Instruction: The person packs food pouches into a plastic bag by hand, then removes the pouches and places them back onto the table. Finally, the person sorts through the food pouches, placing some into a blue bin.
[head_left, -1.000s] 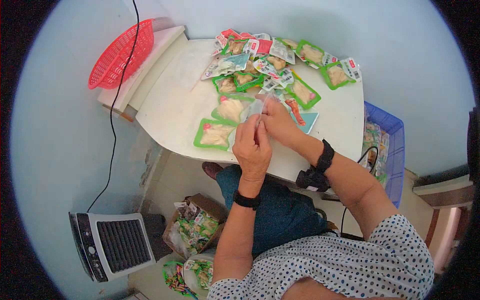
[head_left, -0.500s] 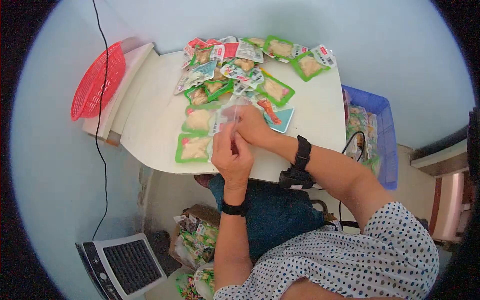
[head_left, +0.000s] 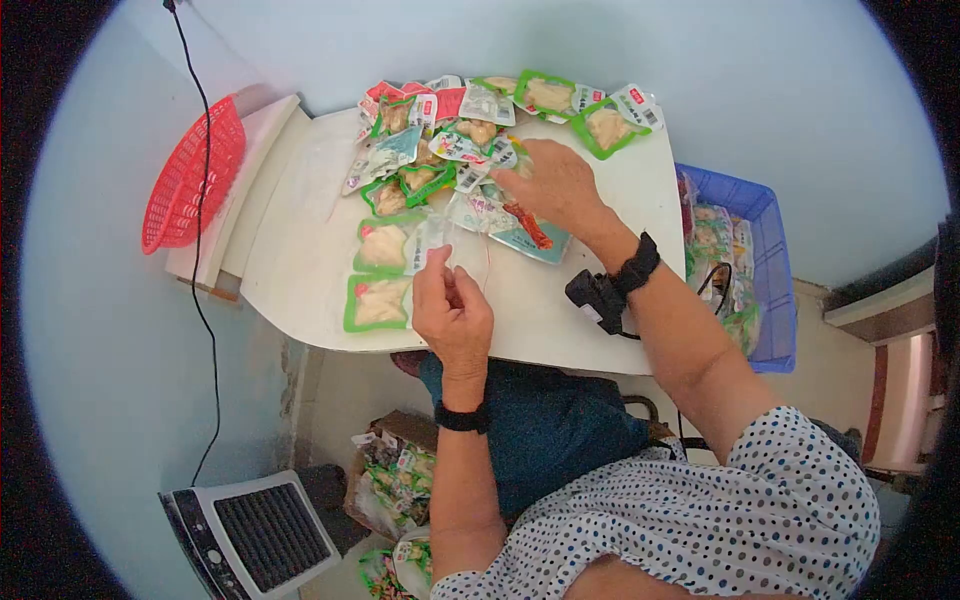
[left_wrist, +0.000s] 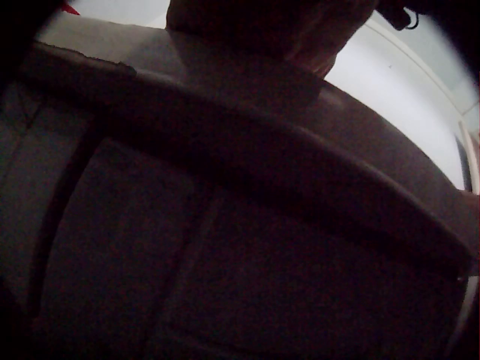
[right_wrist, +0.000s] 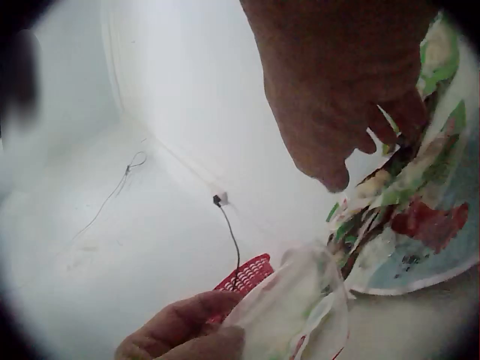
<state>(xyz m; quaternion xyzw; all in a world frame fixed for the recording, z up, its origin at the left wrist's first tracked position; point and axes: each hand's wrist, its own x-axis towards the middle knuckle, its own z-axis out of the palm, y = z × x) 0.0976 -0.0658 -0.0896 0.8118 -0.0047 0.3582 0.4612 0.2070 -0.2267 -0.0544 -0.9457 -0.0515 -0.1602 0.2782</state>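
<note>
Hands apart: my left hand (head_left: 452,325) pinches clear bag (right_wrist: 281,311) over surface (head_left: 540,330); right hand (head_left: 560,190) at piled food packets (head_left: 478,132), grip hidden, can't tell. Probably picking step; next calls for separating one packet, bag steady.

We see a clear, crinkled plastic bag (head_left: 468,252) raised near the front edge of the table (head_left: 560,335), and glossy, green-edged packets (head_left: 428,180) overlapping towards the back edge.

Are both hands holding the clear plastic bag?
No, only the left hand pinches the clear plastic bag; the right hand is apart from it, at the food packets.
</note>
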